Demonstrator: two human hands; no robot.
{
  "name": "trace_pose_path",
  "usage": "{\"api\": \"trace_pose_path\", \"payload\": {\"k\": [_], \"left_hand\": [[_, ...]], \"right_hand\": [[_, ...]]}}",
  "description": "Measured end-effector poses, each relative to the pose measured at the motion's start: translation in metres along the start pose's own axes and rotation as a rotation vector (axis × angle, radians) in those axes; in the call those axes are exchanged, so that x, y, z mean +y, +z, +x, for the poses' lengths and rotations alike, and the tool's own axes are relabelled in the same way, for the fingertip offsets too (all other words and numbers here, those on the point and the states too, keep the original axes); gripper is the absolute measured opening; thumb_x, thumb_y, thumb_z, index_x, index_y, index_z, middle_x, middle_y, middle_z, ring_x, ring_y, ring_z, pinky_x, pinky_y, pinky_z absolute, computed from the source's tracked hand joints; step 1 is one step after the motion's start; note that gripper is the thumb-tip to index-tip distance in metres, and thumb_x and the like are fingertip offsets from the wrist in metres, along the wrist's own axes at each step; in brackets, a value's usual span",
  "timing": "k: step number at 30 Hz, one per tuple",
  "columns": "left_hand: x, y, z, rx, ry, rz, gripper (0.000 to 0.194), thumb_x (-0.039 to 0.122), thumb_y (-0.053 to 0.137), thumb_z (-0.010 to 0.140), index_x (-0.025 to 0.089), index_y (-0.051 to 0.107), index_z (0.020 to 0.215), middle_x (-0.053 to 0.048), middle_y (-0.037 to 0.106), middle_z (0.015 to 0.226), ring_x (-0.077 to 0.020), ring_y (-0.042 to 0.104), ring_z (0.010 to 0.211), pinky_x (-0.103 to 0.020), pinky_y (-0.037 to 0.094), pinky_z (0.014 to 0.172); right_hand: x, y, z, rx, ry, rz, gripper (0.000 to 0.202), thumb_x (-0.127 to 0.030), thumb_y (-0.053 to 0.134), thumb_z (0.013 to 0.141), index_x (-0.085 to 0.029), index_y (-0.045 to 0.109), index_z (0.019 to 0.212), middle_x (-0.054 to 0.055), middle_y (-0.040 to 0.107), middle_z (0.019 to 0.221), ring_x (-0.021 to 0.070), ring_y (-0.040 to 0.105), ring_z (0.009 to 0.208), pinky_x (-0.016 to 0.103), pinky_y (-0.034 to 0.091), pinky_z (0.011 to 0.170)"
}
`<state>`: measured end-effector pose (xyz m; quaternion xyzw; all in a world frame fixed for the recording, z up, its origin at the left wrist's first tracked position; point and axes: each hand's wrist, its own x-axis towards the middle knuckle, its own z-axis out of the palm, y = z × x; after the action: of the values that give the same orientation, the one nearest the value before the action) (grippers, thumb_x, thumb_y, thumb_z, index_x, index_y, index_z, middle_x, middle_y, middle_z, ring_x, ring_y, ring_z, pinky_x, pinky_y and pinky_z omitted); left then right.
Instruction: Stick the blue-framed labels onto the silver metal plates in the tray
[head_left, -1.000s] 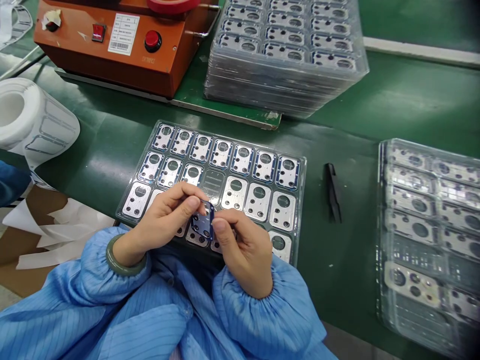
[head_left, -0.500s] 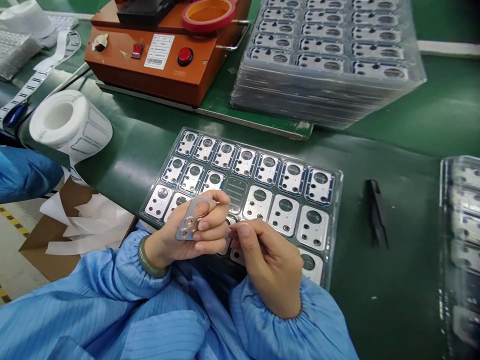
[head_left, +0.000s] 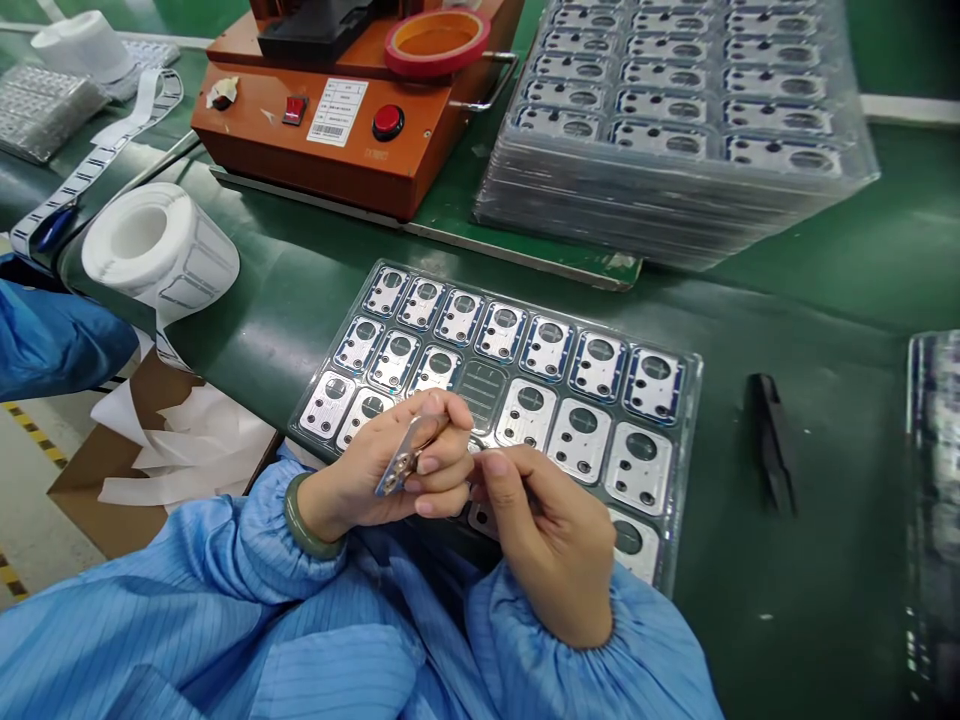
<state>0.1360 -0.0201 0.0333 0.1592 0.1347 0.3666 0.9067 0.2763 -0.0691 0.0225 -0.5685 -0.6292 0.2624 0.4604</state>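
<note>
My left hand (head_left: 420,460) is closed on a small metal plate (head_left: 409,452) with a large round hole and small ringed holes, tilted nearly edge-on. My right hand (head_left: 551,535) is closed beside it, thumb and forefinger pinched together near the left fingertips; whatever lies in that pinch is too small to make out. Beneath and beyond both hands lies a clear tray (head_left: 694,400) with rows of similar plates. One pocket (head_left: 482,392) of the tray, just past my fingers, holds no plate.
Black tweezers (head_left: 772,440) lie right of the tray. A tall stack of filled trays (head_left: 660,190) and an orange machine (head_left: 315,150) stand behind. On the left are a label roll (head_left: 161,245), a box of paper strips (head_left: 112,480) and another person's blue sleeve (head_left: 60,340). More trays (head_left: 934,500) are far right.
The plate in my left hand has turned from facing the camera to nearly edge-on. My right hand keeps its pinch. The whole view has shifted slightly, so everything appears a little lower and further right.
</note>
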Motion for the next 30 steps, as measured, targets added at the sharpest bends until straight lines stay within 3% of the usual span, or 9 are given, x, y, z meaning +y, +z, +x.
{"api": "trace_pose_path", "payload": {"k": [18, 25, 30], "left_hand": [[-0.0055, -0.0008, 0.0004, 0.020, 0.063, 0.195, 0.021, 0.032, 0.046, 0.093, 0.016, 0.059, 0.088, 0.006, 0.039, 0.054, -0.0035, 0.030, 0.040, -0.014, 0.039, 0.041], [-0.0058, -0.0006, 0.0002, 0.009, 0.088, 0.232, 0.022, 0.032, 0.045, 0.094, 0.015, 0.058, 0.089, 0.005, 0.042, 0.055, -0.0035, 0.037, 0.040, -0.014, 0.040, 0.041], [-0.0057, 0.0006, 0.0011, 0.054, 0.092, 0.256, 0.023, 0.035, 0.047, 0.093, 0.015, 0.058, 0.089, 0.006, 0.041, 0.056, -0.0029, 0.032, 0.039, -0.015, 0.040, 0.041]], "right_hand": [[0.0010, 0.0012, 0.0008, -0.020, -0.013, 0.002, 0.020, -0.019, 0.050, 0.092, -0.019, 0.060, 0.075, -0.005, 0.058, 0.060, 0.0054, 0.052, 0.051, 0.017, 0.039, 0.050], [0.0030, 0.0022, -0.0009, -0.020, -0.007, 0.005, 0.021, -0.018, 0.050, 0.092, -0.019, 0.060, 0.074, -0.005, 0.059, 0.061, 0.0059, 0.053, 0.052, 0.018, 0.040, 0.052], [-0.0004, 0.0026, -0.0003, -0.001, 0.018, -0.020, 0.022, -0.022, 0.050, 0.092, -0.019, 0.060, 0.073, -0.004, 0.059, 0.059, 0.0076, 0.054, 0.051, 0.020, 0.040, 0.051]]}}
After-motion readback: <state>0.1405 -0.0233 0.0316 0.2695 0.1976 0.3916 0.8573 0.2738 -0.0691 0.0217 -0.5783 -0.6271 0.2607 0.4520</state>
